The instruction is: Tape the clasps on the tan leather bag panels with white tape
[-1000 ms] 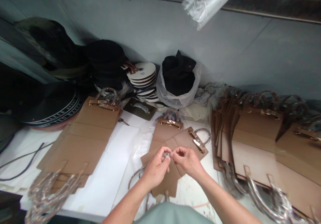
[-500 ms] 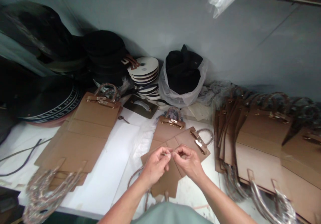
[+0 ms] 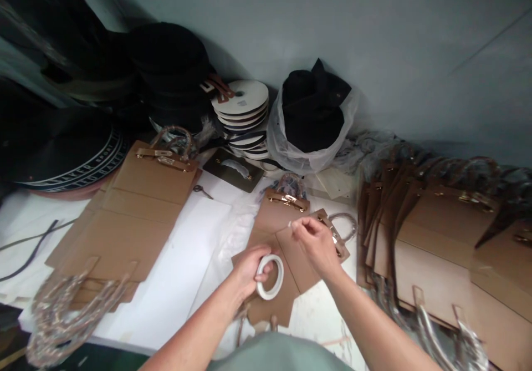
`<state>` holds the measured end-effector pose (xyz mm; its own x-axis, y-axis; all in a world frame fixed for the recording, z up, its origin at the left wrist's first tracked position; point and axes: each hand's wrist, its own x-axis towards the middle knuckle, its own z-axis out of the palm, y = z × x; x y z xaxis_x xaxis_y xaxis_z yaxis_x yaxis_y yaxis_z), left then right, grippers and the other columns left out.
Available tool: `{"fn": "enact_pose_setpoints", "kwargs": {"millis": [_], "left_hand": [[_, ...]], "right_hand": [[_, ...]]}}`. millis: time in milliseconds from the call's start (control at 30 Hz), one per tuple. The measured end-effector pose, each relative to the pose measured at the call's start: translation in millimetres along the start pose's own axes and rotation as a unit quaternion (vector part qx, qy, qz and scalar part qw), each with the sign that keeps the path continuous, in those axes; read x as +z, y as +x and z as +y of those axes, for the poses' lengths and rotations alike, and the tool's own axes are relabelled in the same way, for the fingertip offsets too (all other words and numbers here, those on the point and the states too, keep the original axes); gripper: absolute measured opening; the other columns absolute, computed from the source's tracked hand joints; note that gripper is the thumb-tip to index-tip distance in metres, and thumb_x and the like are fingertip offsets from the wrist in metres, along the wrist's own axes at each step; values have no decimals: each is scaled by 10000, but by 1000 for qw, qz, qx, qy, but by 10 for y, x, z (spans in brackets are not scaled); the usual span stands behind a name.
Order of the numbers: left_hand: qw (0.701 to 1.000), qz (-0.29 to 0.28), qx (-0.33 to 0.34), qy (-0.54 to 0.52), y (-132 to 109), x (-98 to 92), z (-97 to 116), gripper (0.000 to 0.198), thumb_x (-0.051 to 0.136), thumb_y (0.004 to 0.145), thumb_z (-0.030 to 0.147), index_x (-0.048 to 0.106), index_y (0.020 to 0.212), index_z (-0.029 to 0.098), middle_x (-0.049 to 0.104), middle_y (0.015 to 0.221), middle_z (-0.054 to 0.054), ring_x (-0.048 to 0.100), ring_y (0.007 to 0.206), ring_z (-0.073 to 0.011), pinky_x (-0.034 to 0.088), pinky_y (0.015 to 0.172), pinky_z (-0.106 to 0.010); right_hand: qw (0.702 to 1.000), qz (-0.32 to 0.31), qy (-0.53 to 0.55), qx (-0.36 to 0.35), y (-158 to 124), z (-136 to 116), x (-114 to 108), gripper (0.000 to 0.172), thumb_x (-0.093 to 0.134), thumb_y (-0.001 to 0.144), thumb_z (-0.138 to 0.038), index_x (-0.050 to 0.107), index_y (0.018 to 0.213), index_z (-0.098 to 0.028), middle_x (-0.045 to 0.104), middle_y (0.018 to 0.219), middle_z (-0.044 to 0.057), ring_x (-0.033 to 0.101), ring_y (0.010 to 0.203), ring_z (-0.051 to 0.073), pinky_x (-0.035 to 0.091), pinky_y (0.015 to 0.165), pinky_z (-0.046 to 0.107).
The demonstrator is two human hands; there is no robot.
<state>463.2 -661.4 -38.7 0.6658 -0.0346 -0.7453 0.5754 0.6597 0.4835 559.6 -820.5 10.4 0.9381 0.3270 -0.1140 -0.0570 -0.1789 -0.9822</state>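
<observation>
A roll of white tape is in my left hand, its fingers closed around the ring's left side. Farther forward and to the right, my right hand pinches a small white bit, which looks like a piece of tape. Both hands are above a tan bag panel with a gold clasp and a wrapped handle on its right end. Another tan bag piece lies partly under that panel, with its own gold clasp at the top.
Tan bag pieces with plastic-wrapped handles lie stacked at left and right. Behind are ribbon spools, black material in a plastic bag, a dark panel and scissors. Large black webbing rolls stand at far left.
My hands, together at the fingertips before, have moved apart. The tape roll now shows in my left hand, lower down; my right hand has risen slightly with the small white bit.
</observation>
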Motion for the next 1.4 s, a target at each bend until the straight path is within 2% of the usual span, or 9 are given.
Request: {"fn": "enact_pose_setpoints", "kwargs": {"millis": [167, 300, 500, 733, 867, 1000, 1167, 1300, 1400], "left_hand": [[999, -31, -22, -5, 72, -198, 6, 219, 696, 771, 235, 488, 801, 171, 713, 1065, -106, 466, 449, -23, 129, 315, -132], [999, -45, -22, -10, 128, -280, 4, 228, 687, 790, 237, 468, 802, 174, 714, 1123, -131, 471, 458, -20, 127, 316, -125], [998, -53, -20, -4, 177, -338, -13, 209, 678, 797, 239, 483, 793, 163, 705, 1178, -161, 483, 473, -20, 124, 320, -125], [999, -48, -20, 2, 161, -315, 20, 209, 684, 787, 247, 492, 787, 163, 710, 1176, -161, 482, 471, -22, 133, 320, -125], [999, -42, -15, 2, 95, -270, 28, 212, 692, 779, 248, 497, 779, 166, 723, 1130, -144, 480, 469, -26, 127, 324, -132], [999, -33, 15, 6, -57, -258, 66, 220, 711, 790, 286, 532, 773, 160, 728, 1023, -98, 441, 453, -19, 116, 333, -147], [994, 1, 83, 69, -263, -335, 301, 294, 667, 858, 396, 644, 1002, 140, 605, 613, 15, 341, 399, -35, 142, 361, -164], [980, 64, 121, 145, -302, -352, 560, 256, 691, 800, 393, 620, 836, 150, 682, 745, -30, 396, 411, -36, 189, 364, -170], [967, 73, 123, 213, -238, -314, 694, 277, 693, 771, 422, 593, 754, 165, 699, 776, -47, 494, 471, -76, 230, 356, -176]], "right_hand": [[994, 4, 69, 90, 707, 548, 1, 464, 694, 750, -646, 624, 853, -199, 652, 789, 34, 639, 760, 209, 519, 661, 292], [996, -7, 28, 79, 915, 780, 41, 462, 686, 766, -644, 622, 869, -199, 641, 773, 20, 639, 666, 184, 503, 573, 264], [998, -7, -39, 57, 963, 856, 81, 419, 621, 836, -606, 630, 899, -192, 651, 762, 15, 649, 553, 169, 483, 467, 246], [990, 56, -107, 66, 1031, 954, 136, 440, 627, 826, -614, 676, 879, -180, 670, 705, 21, 654, 502, 172, 448, 425, 229], [985, 120, -114, 56, 1007, 978, 170, 483, 690, 791, -621, 665, 973, -174, 705, 777, 40, 659, 508, 179, 481, 462, 255], [982, 106, -153, -13, 951, 1001, 183, 425, 610, 873, -600, 694, 991, -201, 732, 855, 51, 662, 589, 186, 516, 585, 292], [962, 91, -248, -74, 963, 1028, 202, 306, 585, 914, -482, 740, 929, -218, 750, 942, 75, 675, 786, 240, 505, 765, 342], [958, 87, -266, -57, 1018, 952, 238, 293, 545, 932, -423, 743, 878, -214, 744, 882, 80, 659, 837, 252, 486, 791, 350], [970, 96, -218, -52, 895, 833, 169, 270, 589, 904, -430, 734, 1014, -231, 741, 957, 56, 654, 860, 235, 491, 813, 347]]}}
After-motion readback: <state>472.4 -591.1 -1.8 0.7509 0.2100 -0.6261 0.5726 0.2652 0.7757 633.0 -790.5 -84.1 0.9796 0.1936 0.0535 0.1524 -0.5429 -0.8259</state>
